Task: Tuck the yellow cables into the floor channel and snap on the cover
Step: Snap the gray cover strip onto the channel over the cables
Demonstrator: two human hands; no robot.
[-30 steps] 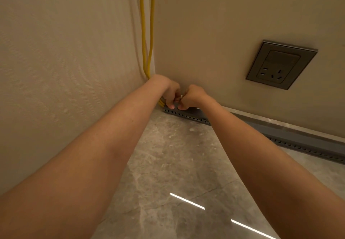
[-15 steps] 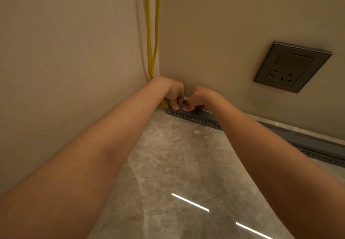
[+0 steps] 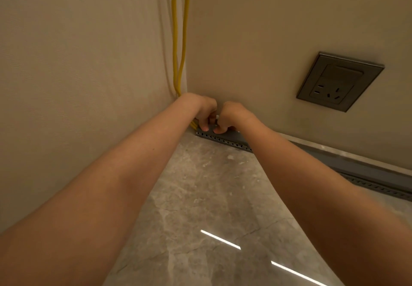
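Two bare forearms reach from the near edge toward the far corner of the room, where two matte beige walls with a fine woven texture meet. The yellow cables (image 3: pixel 181 40), two thin round cords, hang down the corner side by side, draw together just above the left wrist and pass behind it; a short bend of yellow shows again below the left hand (image 3: pixel 204 112) at floor level. That hand is curled into a loose fist with the fingertips pointing down onto the left end of the floor channel (image 3: pixel 225 139). The right hand (image 3: pixel 230 116) is curled the same way, touching the left hand, its fingertips also pressed at the channel's top edge. A small pale item shows between the two hands, too small to identify, and whether either hand is actually clamped on the cables or the channel cannot be told.

The channel is a long grey strip with a row of small oval perforations along its near face, running rightward along the base of the far wall. A dark metallic rectangular wall socket (image 3: pixel 338 81) sits on the far wall to the right. The floor (image 3: pixel 211 185) is polished grey marble-like stone with pale veins and two bright streak reflections.
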